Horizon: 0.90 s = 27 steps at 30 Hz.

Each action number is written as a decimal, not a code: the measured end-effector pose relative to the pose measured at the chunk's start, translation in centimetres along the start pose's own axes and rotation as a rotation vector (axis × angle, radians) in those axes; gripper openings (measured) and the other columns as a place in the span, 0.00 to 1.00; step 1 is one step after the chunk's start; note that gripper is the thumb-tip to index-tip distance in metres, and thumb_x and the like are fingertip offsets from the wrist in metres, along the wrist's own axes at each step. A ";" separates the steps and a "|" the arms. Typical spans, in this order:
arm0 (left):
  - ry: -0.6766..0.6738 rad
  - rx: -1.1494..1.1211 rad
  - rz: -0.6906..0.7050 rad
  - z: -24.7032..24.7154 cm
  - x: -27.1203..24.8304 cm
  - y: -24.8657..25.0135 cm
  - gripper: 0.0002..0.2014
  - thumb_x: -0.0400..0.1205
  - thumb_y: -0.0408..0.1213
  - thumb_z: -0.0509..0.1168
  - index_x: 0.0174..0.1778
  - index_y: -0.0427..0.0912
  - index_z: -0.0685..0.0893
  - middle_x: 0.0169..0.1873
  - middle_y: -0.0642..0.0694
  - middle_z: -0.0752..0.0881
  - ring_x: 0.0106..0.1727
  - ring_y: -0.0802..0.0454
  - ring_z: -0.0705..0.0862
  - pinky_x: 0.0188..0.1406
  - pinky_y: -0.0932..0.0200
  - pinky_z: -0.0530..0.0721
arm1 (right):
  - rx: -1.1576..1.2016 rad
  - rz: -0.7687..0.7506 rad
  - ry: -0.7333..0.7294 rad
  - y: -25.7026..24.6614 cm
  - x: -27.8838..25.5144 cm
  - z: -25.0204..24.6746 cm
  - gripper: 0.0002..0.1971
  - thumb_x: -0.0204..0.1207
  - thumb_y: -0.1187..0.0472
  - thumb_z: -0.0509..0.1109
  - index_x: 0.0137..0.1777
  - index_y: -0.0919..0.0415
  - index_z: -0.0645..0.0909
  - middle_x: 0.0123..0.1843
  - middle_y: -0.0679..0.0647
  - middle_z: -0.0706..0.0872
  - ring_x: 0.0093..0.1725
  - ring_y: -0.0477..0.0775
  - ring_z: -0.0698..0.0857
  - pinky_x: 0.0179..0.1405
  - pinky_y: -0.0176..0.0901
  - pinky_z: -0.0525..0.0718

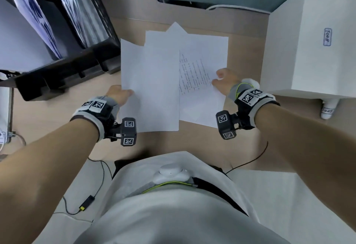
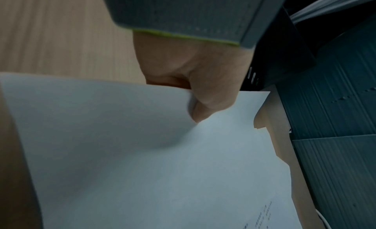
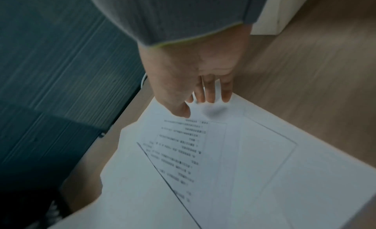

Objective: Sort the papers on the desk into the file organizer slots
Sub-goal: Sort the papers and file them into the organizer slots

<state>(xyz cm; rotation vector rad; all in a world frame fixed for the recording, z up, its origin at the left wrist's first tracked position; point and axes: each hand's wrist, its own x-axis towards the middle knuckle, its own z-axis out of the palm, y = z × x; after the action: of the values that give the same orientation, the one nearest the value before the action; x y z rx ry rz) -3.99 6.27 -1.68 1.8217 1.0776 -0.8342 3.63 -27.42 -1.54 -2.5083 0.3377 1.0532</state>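
I have the loose papers (image 1: 204, 51) fanned over the middle of the table (image 1: 244, 47), overlapping at odd angles, which is why I take them one at a time instead of scooping the lot. My left hand (image 1: 119, 94) pinches the near left edge of the blank sheet (image 1: 154, 82); in the left wrist view the thumb lies on top of the paper with the other fingers tucked under the edge, so the sheet bows up off the pile. I hold it at the edge to peel it clear without dragging its neighbours along.

My right hand (image 1: 224, 80) has its fingers (image 3: 209, 94) nearly straight and only slightly spread, tips down at the right edge of the printed sheet (image 1: 200, 82). Whether they truly press on it I cannot tell, but it holds nothing. I judge it is there to pin the pile.

The file organizer (image 1: 63, 37) stands at the far left corner of the table, its slots already carrying paper, and near my left hand, so the lifted sheet has a short way to go.
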 end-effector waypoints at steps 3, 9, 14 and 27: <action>-0.017 0.003 -0.025 0.6 0.4 1.2 0.17 0.81 0.38 0.67 0.63 0.32 0.81 0.54 0.34 0.87 0.51 0.36 0.86 0.51 0.46 0.84 | 0.099 0.044 0.035 -1.1 1.9 -0.8 0.28 0.79 0.56 0.67 0.77 0.62 0.68 0.76 0.58 0.74 0.72 0.60 0.76 0.69 0.47 0.74; 0.004 0.018 -0.048 1.0 1.5 1.6 0.19 0.78 0.41 0.68 0.63 0.35 0.82 0.53 0.37 0.87 0.52 0.36 0.86 0.53 0.47 0.84 | 0.246 0.101 0.051 -3.0 3.8 -0.9 0.26 0.77 0.55 0.69 0.73 0.60 0.69 0.69 0.57 0.79 0.65 0.58 0.80 0.59 0.46 0.79; -0.034 0.014 -0.042 0.6 1.5 1.5 0.15 0.80 0.40 0.67 0.60 0.36 0.83 0.49 0.37 0.87 0.49 0.36 0.86 0.48 0.49 0.84 | 0.207 0.051 -0.002 -3.4 3.3 -0.9 0.24 0.82 0.53 0.64 0.74 0.66 0.72 0.69 0.60 0.80 0.66 0.62 0.80 0.57 0.48 0.78; -0.035 -0.073 0.179 -0.5 -1.7 0.2 0.14 0.83 0.41 0.66 0.59 0.36 0.84 0.48 0.39 0.86 0.39 0.44 0.82 0.32 0.59 0.76 | 0.563 0.151 0.327 0.7 -4.7 -2.7 0.19 0.85 0.54 0.59 0.69 0.63 0.78 0.58 0.55 0.85 0.53 0.59 0.82 0.51 0.45 0.75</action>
<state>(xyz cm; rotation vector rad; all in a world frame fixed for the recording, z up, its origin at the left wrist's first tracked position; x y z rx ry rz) -4.46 6.09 -0.02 1.8057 0.8958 -0.7090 1.80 -28.97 3.42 -2.1459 0.8050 0.4917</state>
